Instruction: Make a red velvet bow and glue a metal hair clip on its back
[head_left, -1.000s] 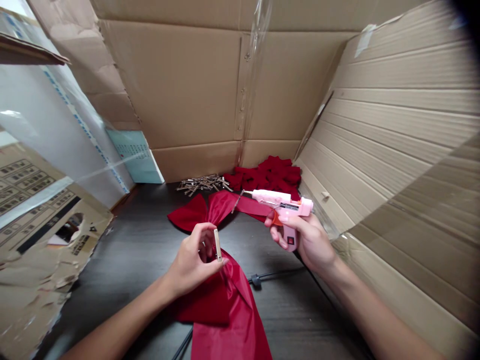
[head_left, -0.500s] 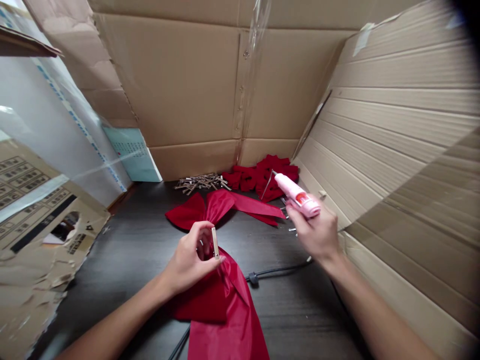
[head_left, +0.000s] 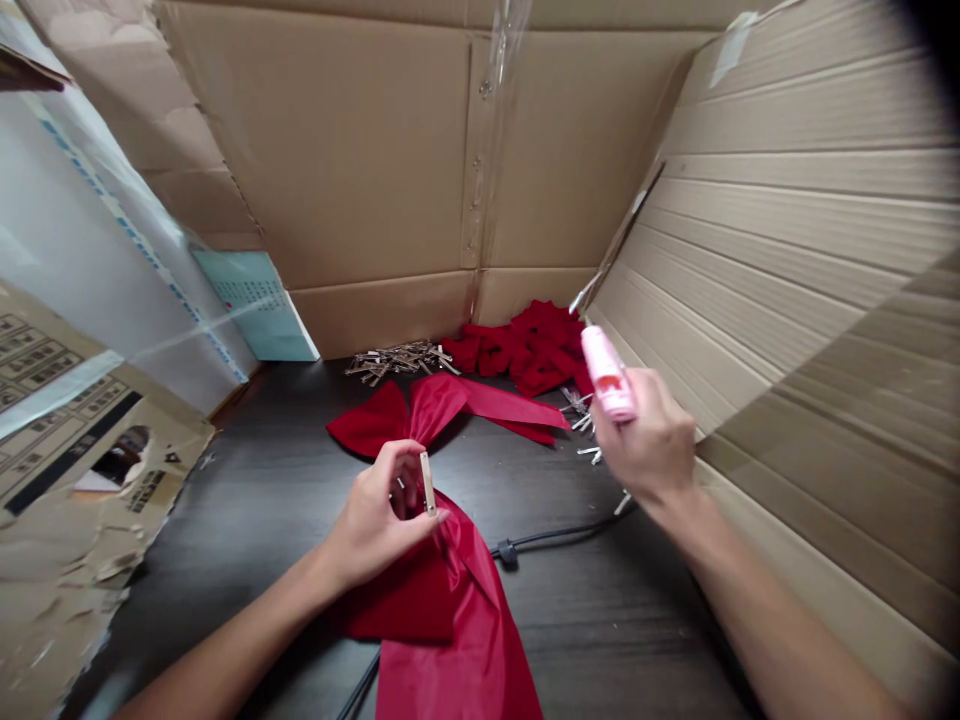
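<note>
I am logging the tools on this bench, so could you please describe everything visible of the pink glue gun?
The glue gun is pale pink plastic with a red label on its barrel. The right hand grips its handle, hiding the trigger. The nozzle points up and away, toward the cardboard wall. It is held above the dark table, slightly blurred.

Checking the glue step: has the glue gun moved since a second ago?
Yes. The right hand swung the glue gun away from the bow, toward the right cardboard wall.
</note>
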